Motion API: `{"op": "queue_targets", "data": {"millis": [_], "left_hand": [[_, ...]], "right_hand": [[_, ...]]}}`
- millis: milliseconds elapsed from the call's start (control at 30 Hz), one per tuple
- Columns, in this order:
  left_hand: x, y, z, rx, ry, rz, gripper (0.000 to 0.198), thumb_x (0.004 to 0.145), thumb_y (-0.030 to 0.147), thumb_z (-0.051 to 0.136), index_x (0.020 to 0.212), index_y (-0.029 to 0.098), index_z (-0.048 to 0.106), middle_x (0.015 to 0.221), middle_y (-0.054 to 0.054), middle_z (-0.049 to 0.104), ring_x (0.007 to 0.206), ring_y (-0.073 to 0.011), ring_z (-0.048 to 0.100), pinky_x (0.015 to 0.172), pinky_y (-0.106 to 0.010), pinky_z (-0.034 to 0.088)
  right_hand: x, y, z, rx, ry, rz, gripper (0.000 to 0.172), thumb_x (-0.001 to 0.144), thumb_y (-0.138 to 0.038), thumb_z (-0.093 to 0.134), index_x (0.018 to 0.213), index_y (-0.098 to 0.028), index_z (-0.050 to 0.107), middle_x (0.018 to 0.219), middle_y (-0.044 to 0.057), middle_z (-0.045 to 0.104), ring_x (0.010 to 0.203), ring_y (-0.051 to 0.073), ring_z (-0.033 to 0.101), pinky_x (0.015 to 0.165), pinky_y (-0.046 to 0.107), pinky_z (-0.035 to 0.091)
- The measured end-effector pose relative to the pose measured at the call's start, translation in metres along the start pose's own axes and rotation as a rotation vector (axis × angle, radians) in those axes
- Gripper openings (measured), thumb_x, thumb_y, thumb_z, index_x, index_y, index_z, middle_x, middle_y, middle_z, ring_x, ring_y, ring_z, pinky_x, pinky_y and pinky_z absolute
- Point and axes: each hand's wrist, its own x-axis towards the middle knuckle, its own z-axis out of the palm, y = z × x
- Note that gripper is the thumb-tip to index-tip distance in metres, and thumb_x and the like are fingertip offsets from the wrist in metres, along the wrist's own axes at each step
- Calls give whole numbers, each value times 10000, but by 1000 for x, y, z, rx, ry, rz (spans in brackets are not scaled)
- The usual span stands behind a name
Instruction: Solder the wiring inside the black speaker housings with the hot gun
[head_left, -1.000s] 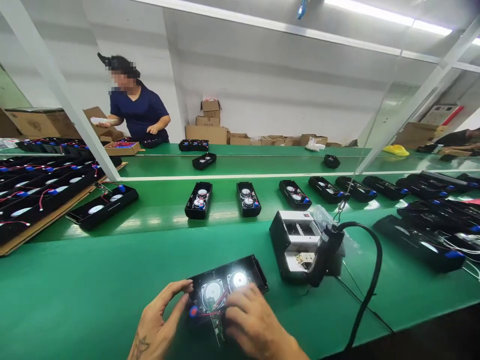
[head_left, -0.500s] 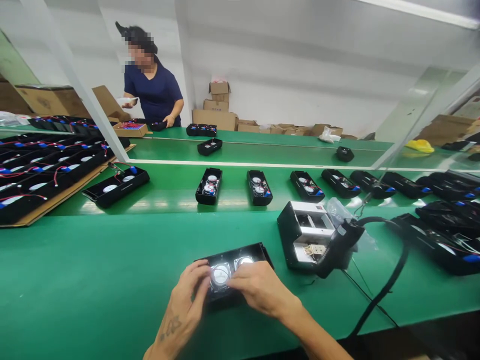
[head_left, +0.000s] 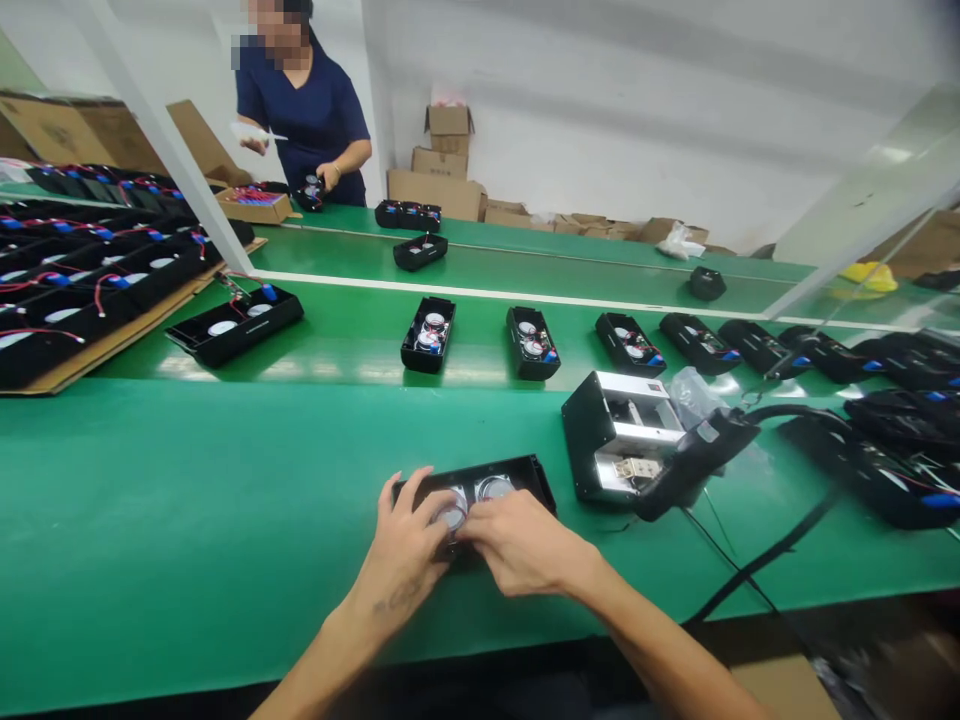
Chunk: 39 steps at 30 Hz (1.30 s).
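Note:
Close in front of me a black speaker housing (head_left: 534, 478) lies on the green bench, its inside facing up with two round speaker drivers (head_left: 493, 488) showing. My left hand (head_left: 409, 540) is closed over the housing's left end, fingertips on its far edge and by the left driver. At that driver's near right side, my right hand (head_left: 529, 545) has thumb and fingers pinched together inside the housing. Whatever sits in the pinch is hidden by the fingers.
Right of the housing stands a black-and-silver machine (head_left: 626, 440) with a dark handheld tool (head_left: 694, 465) and cable before it. Several similar housings (head_left: 429, 335) line the belt beyond. Wired housings (head_left: 112, 270) fill cardboard at left. A co-worker (head_left: 304, 110) stands across the line.
My left hand has shifted from the left driver's side to over the housing's end. My right hand stays pinched by the driver. The co-worker has raised a housing; the view has tilted down.

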Motion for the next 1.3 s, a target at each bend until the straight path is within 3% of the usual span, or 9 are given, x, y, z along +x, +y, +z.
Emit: {"op": "queue_targets", "data": {"millis": [133,200,300,433,567,667,767,1100,1300], "left_hand": [[30,-9,-22,-248,-198,-160,160,678,216,883,745,262,744,1245,6,765,1400,-388,507,1181,-653,316],[48,-20,-30,-322,-272,-203,241,618,315,929,667,240,705,1219,6,767,1303,-347,580,1126,-554,408],[67,-34,-37,-393,-345,-262,368,551,391,945,813,244,733,1047,7,788,1015,-250,699,881,-377,530],[76,-39,-40,-467,-404,-335,597,498,419,950,1012,221,721,788,49,735,721,-175,677,615,-279,468],[78,-36,-43,-503,-415,-355,607,467,428,954,975,209,704,766,50,717,682,-155,642,580,-267,425],[81,-34,-46,-511,-404,-346,479,459,438,945,800,201,704,840,14,726,710,-149,616,598,-277,415],[85,-33,-50,-513,-416,-356,411,436,450,945,633,201,684,949,-9,727,765,-151,609,630,-280,427],[95,-36,-52,-500,-429,-470,410,362,424,962,562,214,671,828,12,707,780,-160,585,653,-294,396],[92,-33,-54,-484,-450,-493,384,385,400,967,590,209,704,915,-9,725,842,-182,608,692,-317,403]], "right_hand": [[13,2,-2,25,19,70,325,847,-198,714,1167,-145,727,1057,140,770,954,268,688,803,351,458],[24,7,-7,24,24,127,299,864,-170,698,1155,-167,768,978,127,779,900,258,699,820,352,467],[38,16,-18,112,57,161,296,806,-159,759,1096,-181,821,934,91,802,840,228,708,794,321,472],[42,24,-26,253,127,153,245,720,-143,789,958,-169,840,809,8,772,710,159,641,671,274,422],[44,26,-25,235,132,91,116,695,-200,810,795,-146,787,616,-67,587,601,102,475,592,269,314],[50,25,-23,235,146,111,129,663,-203,823,659,-149,706,541,-94,410,569,86,363,555,277,241],[56,23,-23,281,151,143,133,664,-189,785,614,-150,668,548,-95,327,566,81,318,544,279,215],[56,19,-29,234,181,151,107,666,-177,790,741,-105,762,549,-67,444,577,96,379,569,283,275],[56,19,-25,209,201,186,140,665,-197,814,710,-84,745,570,-51,458,605,103,422,623,280,339]]}}
